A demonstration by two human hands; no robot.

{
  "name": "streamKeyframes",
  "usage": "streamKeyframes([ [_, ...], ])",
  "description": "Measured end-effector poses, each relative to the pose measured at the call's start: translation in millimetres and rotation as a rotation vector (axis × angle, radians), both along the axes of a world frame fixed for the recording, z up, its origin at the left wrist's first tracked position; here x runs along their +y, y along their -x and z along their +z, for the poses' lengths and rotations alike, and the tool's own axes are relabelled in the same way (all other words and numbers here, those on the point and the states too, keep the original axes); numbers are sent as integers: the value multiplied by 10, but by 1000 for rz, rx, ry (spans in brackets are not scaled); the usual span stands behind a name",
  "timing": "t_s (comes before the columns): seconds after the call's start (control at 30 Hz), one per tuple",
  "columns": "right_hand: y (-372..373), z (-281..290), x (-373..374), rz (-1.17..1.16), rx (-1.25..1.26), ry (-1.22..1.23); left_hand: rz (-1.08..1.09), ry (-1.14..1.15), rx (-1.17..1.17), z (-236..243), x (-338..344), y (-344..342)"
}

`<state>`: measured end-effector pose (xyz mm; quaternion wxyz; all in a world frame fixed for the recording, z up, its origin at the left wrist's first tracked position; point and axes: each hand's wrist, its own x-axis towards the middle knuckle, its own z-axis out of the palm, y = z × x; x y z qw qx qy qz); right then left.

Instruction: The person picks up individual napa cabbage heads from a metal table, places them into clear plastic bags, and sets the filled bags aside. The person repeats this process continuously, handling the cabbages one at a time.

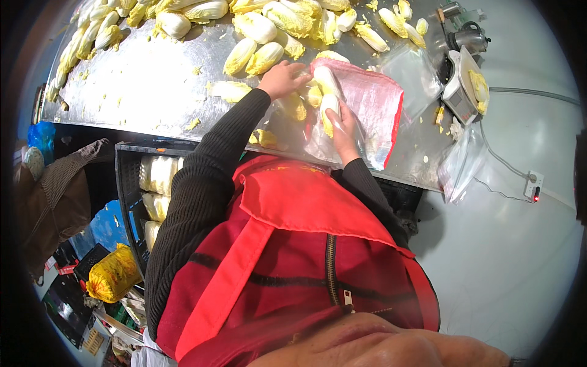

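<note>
My right hand (343, 131) is wrapped round a small napa cabbage (328, 110), pale white with yellow leaf tips. It lies among other cabbages in a clear plastic bag (293, 131) at the table's near edge. My left hand (282, 79), fingers stretched out and apart, reaches over the far left side of that bag. Whether its fingertips touch the film I cannot tell. Beneath and to the right spreads a pink woven sack (373, 92) with a red edge. A loose cabbage (229, 91) lies beside my left wrist.
Many napa cabbages (275, 21) are heaped along the far side of the metal table (147, 79). At the right stand a scale (460, 92) with a cabbage on it and a kettle (471, 38). A black crate (125, 183) of bagged cabbages sits below the table at left.
</note>
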<state>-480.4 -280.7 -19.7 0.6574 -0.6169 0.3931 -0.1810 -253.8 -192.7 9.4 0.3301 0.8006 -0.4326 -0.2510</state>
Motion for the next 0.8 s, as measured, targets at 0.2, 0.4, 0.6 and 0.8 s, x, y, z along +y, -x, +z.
streamKeyframes([
  [0.2, -116, 262, -4, 115, 59, 212, -35, -56, -55, -94, -80, -54],
  [0.4, -174, 295, 59, 210, 102, 412, -16, -100, 153, -192, -231, -68],
  [0.6, -71, 58, 95, 70, -104, 435, -10, -20, 298, -283, -245, -132],
  [0.8, -167, 265, 36, 154, -23, 562, -8, 88, 705, -251, -183, -137],
])
